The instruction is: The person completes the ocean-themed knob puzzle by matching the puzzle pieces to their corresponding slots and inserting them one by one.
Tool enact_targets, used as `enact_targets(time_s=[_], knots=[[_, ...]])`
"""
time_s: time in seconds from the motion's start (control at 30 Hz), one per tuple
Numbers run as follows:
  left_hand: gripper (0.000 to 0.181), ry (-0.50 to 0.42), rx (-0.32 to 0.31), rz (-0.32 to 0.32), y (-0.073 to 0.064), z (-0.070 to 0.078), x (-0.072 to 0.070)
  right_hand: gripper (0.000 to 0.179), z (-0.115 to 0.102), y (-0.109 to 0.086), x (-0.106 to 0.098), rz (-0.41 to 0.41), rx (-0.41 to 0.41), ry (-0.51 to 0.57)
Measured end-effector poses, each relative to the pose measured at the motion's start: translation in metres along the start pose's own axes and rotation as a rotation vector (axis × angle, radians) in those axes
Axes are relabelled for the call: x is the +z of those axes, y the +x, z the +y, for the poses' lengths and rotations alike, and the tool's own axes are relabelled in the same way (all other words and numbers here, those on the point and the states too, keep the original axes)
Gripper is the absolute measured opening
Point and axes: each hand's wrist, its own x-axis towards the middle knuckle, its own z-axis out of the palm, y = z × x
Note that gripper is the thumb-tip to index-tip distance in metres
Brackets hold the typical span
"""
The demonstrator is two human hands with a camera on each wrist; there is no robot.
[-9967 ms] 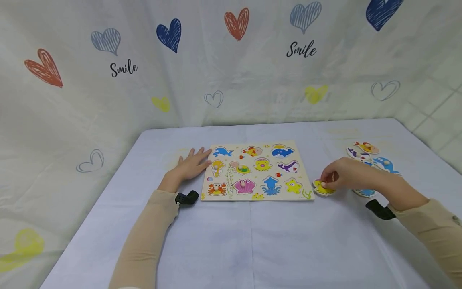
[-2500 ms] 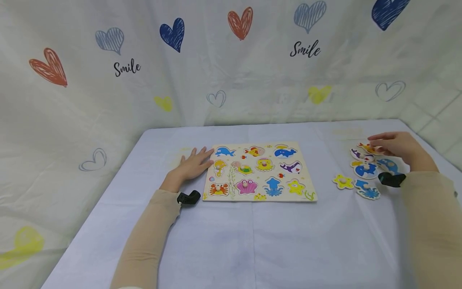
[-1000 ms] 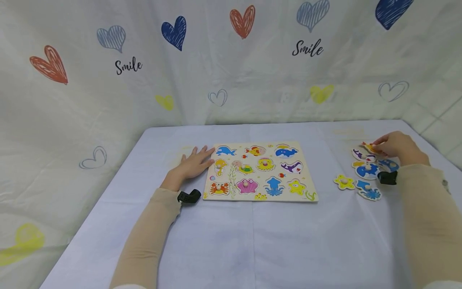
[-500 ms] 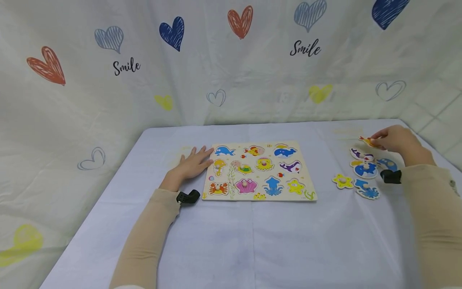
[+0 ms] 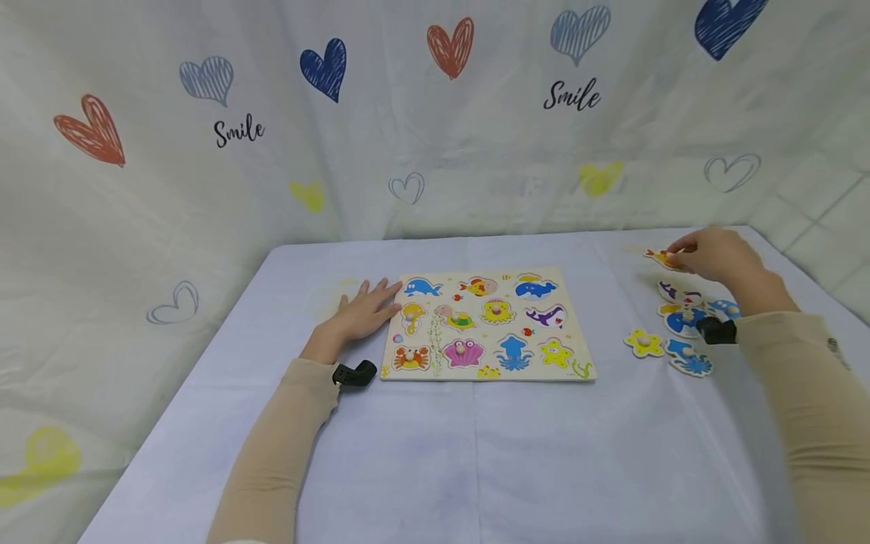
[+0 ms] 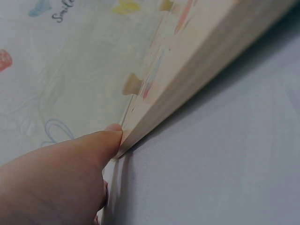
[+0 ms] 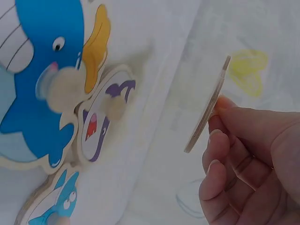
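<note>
In the head view, my left hand [image 5: 363, 313] lies with fingers spread at the left edge of a wooden puzzle board [image 5: 489, 332] printed with sea animals. Up close in the left wrist view, its thumb [image 6: 105, 143] touches the board's edge [image 6: 187, 93]. My right hand [image 5: 717, 255] pinches a red and yellow fish puzzle piece [image 5: 656, 258] above the table's far right part. The right wrist view has this fish piece [image 7: 206, 115] edge-on between thumb and fingers; its knob is hidden. Below that hand lie a purple whale piece [image 5: 673, 291] and a blue whale piece [image 5: 680, 321].
A yellow starfish piece [image 5: 643, 343] and a blue squid piece [image 5: 689, 359] lie right of the board. A blue dolphin piece [image 5: 726, 308] is partly hidden by the right wrist. Knobs stand up from several board pictures, including the crab [image 5: 411, 357]. A printed cloth [image 5: 476, 151] hangs behind.
The right hand has lifted the fish piece off the pile and moved it left and toward the far edge. Ten seconds ago it held a yellow piece beside the board. The left hand stays put.
</note>
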Motion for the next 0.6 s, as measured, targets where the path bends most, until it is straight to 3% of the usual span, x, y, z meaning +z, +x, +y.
enact_targets(time_s=[0.6], knots=[[0.064, 0.008, -0.007, -0.004, 0.002, 0.0, 0.001, 0.029, -0.067, 0.006, 0.023, -0.034, -0.133, -0.081]])
